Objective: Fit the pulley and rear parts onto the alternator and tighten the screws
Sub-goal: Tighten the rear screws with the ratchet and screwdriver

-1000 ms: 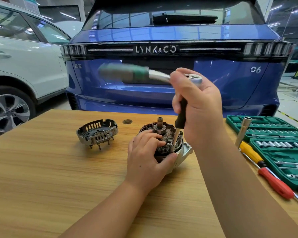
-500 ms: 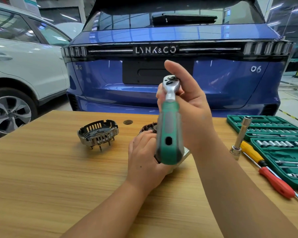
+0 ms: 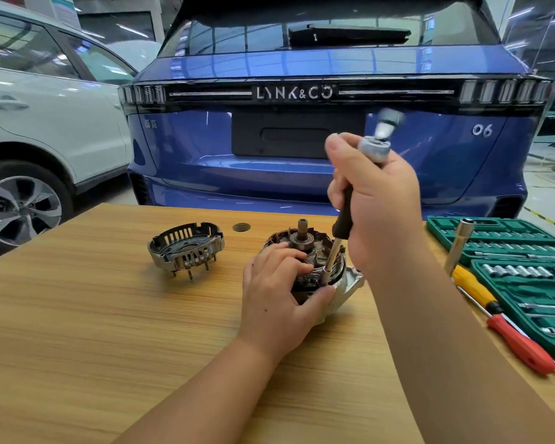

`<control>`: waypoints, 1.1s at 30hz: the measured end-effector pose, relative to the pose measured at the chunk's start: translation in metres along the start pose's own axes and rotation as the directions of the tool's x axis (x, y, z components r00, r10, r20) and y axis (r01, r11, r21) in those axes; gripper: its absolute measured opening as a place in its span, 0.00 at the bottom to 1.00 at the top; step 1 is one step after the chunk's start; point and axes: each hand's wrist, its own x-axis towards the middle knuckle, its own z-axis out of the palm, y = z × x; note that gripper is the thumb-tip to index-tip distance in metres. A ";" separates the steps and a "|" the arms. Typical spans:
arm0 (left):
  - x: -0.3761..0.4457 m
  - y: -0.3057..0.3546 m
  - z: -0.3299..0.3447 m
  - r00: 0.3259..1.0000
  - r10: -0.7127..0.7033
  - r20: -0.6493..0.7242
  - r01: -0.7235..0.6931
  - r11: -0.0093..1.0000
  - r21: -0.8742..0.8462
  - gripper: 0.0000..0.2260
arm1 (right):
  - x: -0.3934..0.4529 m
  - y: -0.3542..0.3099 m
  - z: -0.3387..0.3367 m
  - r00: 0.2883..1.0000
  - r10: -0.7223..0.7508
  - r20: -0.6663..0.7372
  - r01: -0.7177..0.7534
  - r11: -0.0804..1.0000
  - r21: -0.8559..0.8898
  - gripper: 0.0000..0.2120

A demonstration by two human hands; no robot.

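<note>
While left hand grips alternator, right hand grips ratchet; heavy, rigid; hold housing, avoid windings.

Car workshop: blue car, white car, wooden bench with green socket set.

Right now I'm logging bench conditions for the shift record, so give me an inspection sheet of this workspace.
Surface: wooden table, bare grain at front.
Job's things: alternator upright, shaft up; rear cover apart, to its left.
Clutter: green socket set, yellow and red screwdrivers, at right.
Grips: left hand holds the alternator; right hand grips the ratchet driver, tip in the alternator.
Cables: nothing seen.
Surroundings: blue car, white car.
</note>
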 end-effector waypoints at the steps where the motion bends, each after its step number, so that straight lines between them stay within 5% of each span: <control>1: 0.000 0.000 -0.001 1.000 -0.001 0.008 0.001 1.000 0.001 0.18 | 0.001 0.000 -0.002 0.999 0.022 0.036 -0.023 0.999 0.031 0.09; 8: 0.001 0.002 -0.004 1.000 0.012 -0.010 -0.012 1.000 -0.020 0.18 | 0.000 0.015 0.004 0.937 -0.202 0.285 0.189 0.979 0.071 0.23; 16: 0.002 -0.002 -0.006 0.999 0.029 0.041 -0.028 0.999 -0.016 0.13 | 0.008 0.013 -0.009 0.896 -0.046 0.442 -0.120 0.933 0.339 0.21; 19: 0.002 -0.002 -0.004 1.000 0.011 0.030 -0.010 0.999 -0.035 0.15 | 0.005 0.009 -0.004 0.926 -0.017 0.376 -0.089 0.961 0.262 0.20; 26: 0.001 -0.003 -0.003 1.000 0.022 -0.005 -0.023 0.999 -0.038 0.16 | -0.002 0.004 0.006 0.999 -0.031 -0.035 0.029 0.998 -0.049 0.12; 30: 0.002 -0.004 -0.002 1.000 0.021 -0.001 -0.021 0.999 -0.037 0.17 | -0.001 0.001 0.000 0.982 0.050 0.180 -0.063 0.996 0.068 0.12; 33: 0.002 -0.004 -0.003 1.000 0.024 0.001 -0.024 0.999 -0.040 0.17 | -0.003 0.004 0.003 0.957 -0.071 0.280 0.057 0.997 0.058 0.16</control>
